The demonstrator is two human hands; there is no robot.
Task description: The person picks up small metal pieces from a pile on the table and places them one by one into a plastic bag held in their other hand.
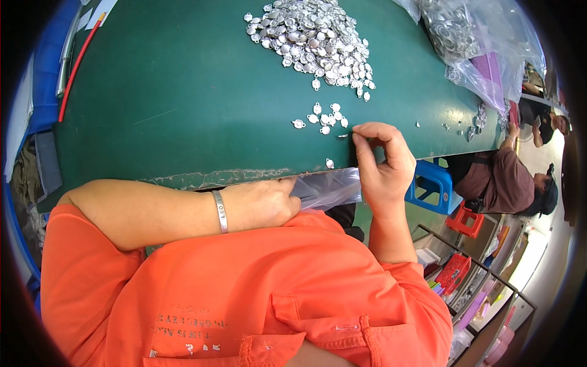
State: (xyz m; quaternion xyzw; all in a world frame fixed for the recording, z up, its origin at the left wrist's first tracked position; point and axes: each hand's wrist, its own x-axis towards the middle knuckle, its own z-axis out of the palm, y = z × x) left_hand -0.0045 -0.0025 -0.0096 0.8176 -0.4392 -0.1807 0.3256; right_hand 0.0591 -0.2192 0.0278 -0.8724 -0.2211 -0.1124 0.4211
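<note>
My right hand [388,156] is over the table's near edge, thumb and index finger pinched at a small silver metal charm [343,136] seen edge-on. A small group of round silver charms with loops [324,119] lies just left of those fingertips. One single charm [330,163] rests near the edge. My left hand [269,205], wrist in a metal bracelet [220,211], is closed at the table edge against a clear plastic bag [327,188]; its fingertips are partly hidden. Farther back is a large heap of the same charms [318,43].
The green table [153,122] has a worn near edge. A red stick [81,67] lies at its left side. Clear bags of metal parts [455,37] stand at the far right. Beyond are a blue stool [433,186], a red stool [465,221] and a seated person [504,177].
</note>
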